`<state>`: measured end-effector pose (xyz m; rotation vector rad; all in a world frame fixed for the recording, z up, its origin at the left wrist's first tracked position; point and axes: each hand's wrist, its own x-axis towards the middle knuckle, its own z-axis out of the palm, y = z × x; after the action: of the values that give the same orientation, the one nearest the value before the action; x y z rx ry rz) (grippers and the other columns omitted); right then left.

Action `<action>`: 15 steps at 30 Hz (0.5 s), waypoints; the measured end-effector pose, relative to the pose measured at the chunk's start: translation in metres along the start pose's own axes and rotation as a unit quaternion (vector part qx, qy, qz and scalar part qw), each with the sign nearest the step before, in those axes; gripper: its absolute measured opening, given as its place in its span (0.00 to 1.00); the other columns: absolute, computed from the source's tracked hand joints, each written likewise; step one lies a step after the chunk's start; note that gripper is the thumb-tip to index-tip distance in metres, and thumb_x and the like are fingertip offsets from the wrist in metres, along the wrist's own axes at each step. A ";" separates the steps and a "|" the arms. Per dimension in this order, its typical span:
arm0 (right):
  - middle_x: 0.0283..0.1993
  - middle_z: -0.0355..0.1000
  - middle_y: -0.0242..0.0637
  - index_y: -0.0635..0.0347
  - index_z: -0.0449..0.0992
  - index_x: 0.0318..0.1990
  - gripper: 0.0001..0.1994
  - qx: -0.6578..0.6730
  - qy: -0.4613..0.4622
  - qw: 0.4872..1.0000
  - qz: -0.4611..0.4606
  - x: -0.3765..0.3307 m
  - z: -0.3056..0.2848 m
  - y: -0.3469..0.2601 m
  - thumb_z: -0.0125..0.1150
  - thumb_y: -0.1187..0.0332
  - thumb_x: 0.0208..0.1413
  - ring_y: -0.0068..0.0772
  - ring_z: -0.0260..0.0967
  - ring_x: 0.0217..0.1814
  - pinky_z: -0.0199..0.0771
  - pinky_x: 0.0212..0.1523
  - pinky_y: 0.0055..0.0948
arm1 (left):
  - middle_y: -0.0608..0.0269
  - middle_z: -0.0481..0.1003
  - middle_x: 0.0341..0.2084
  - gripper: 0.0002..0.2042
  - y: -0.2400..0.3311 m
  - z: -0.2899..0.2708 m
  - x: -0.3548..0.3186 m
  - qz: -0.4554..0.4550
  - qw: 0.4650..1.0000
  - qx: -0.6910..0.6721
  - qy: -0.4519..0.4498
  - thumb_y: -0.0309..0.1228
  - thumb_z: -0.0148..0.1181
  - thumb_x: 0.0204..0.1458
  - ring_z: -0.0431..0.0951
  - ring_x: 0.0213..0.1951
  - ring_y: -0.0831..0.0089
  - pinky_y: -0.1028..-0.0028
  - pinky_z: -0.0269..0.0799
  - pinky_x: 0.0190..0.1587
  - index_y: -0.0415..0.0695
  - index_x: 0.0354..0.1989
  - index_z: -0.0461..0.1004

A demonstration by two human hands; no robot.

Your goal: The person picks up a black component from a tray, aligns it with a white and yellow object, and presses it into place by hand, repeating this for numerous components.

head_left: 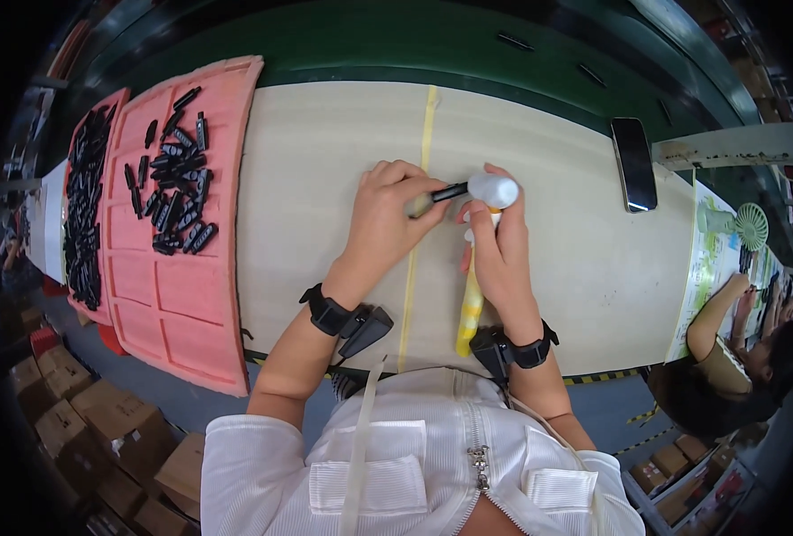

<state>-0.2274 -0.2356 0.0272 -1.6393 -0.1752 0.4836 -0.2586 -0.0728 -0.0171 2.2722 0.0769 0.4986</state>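
Observation:
My left hand (383, 219) pinches a small black tube-shaped piece (450, 192) with a pale, rounded near end. The piece points right, and its far end meets or overlaps the white head of a tool (495, 190). My right hand (506, 255) is wrapped round this tool just below the head. A yellow, handle-like length (471, 308) runs from it down toward my body. The tool's exact kind cannot be made out. Both hands are above a pale work surface (325, 134), either side of a yellow line (411, 277).
Pink trays (191, 313) at the left hold many black pieces (178, 192). A phone (635, 165) lies at the right, near a small green fan (751, 226). Beyond the surface runs a dark green belt (370, 40) with a few black pieces. Another person (736, 357) sits at the right.

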 end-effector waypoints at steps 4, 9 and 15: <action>0.38 0.72 0.37 0.60 0.56 0.69 0.22 -0.067 0.017 0.996 -0.062 -0.003 0.006 0.001 0.47 0.67 0.70 0.20 0.63 0.21 0.66 0.19 0.20 | 0.66 0.77 0.32 0.11 -0.001 0.001 0.000 0.009 1.000 -0.001 -0.005 0.29 0.73 0.41 0.74 0.39 0.63 0.65 0.67 0.44 0.46 0.36 0.85; 0.37 0.72 0.37 0.60 0.55 0.69 0.24 -0.108 0.001 0.994 -0.036 0.006 0.004 0.017 0.50 0.66 0.69 0.19 0.64 0.21 0.65 0.19 0.19 | 0.65 0.79 0.33 0.12 -0.001 0.002 -0.001 0.009 1.000 0.002 -0.002 0.28 0.73 0.41 0.75 0.40 0.60 0.64 0.67 0.45 0.46 0.37 0.85; 0.39 0.73 0.36 0.60 0.57 0.68 0.25 0.053 0.096 0.994 0.006 0.007 -0.009 0.013 0.55 0.66 0.67 0.17 0.64 0.20 0.65 0.18 0.18 | 0.62 0.82 0.38 0.11 0.007 -0.002 -0.003 -0.044 0.988 -0.144 -0.031 0.25 0.71 0.47 0.80 0.39 0.68 0.68 0.74 0.45 0.41 0.40 0.83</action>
<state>-0.2195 -0.2428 0.0135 -1.5729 0.0040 0.3361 -0.2629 -0.0766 -0.0121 1.9901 0.0677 0.3662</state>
